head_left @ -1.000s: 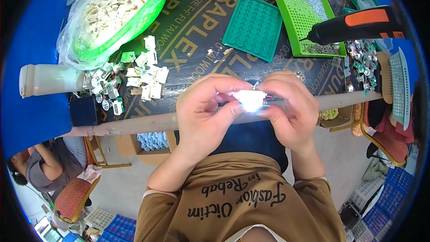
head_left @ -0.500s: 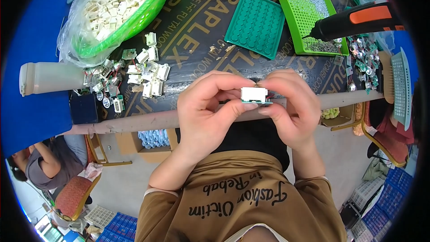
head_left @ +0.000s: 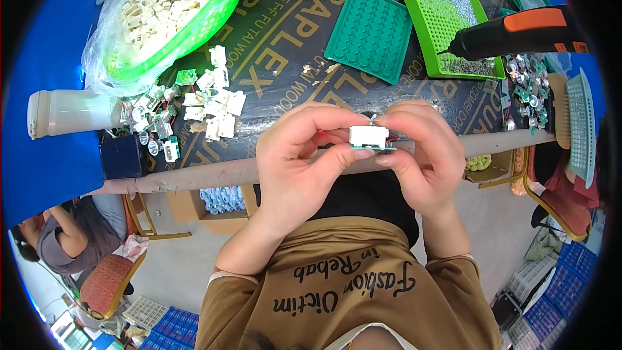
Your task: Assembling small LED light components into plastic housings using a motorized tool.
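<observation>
Between my two hands, just over the table's near edge, is a small white plastic housing [head_left: 368, 135] with a green circuit board [head_left: 370, 148] along its near side. My left hand [head_left: 301, 155] pinches its left end between thumb and fingers. At the other end, my right hand [head_left: 424, 152] closes finger and thumb on the same piece, beside a bit of red wire. A small shiny part [head_left: 372, 118] shows at the top, between the index fingertips. Left of my hands lies a loose group of similar white housings [head_left: 220, 104], next to a heap of wired circuit boards [head_left: 152, 113].
A green basket [head_left: 217, 23] full of white housings stands far left, near a white jar [head_left: 74, 115]. Beyond my hands lie a green tray [head_left: 369, 35], a lime tray of screws [head_left: 421, 39] and a black-orange electric screwdriver [head_left: 518, 29]. More boards [head_left: 528, 87] are heaped right.
Both hands keep their hold with barely any movement. The housing has shifted very slightly right, and the shiny part and a reddish spot near my left fingers now show more brightly.
</observation>
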A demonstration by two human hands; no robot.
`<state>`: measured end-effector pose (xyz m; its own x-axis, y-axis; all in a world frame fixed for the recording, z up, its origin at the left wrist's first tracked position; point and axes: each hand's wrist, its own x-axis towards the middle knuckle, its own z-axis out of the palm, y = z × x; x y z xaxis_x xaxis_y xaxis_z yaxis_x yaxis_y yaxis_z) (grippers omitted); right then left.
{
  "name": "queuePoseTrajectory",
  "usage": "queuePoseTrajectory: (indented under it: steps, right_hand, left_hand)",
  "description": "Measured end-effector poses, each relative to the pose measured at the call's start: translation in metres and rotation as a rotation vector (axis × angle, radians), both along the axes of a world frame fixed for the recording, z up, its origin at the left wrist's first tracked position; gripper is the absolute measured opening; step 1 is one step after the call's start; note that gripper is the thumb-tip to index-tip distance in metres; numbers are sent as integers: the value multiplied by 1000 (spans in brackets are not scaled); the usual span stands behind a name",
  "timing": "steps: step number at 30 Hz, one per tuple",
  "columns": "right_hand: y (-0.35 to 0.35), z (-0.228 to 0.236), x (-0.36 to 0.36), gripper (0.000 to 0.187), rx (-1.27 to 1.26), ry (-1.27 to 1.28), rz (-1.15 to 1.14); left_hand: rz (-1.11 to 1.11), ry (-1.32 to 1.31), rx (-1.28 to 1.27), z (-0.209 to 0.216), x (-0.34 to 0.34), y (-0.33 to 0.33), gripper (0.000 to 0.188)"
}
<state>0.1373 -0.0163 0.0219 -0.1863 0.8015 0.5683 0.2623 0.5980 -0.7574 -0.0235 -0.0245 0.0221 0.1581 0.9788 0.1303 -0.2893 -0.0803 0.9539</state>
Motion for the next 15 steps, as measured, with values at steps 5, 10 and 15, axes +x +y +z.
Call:
queuePoseTrajectory:
  steps: [5,10,15]
  right_hand:
    - [0,1,0,30,-5,-2,0]
    - [0,-2,2,29,15,-8,4]
    - [0,-1,2,28,43,-15,14]
  left_hand:
    - [-2,-10,-7,1,1,0,24]
    - [36,69,17,-3,-1,-1,28]
    - [28,73,12,-3,-2,-1,27]
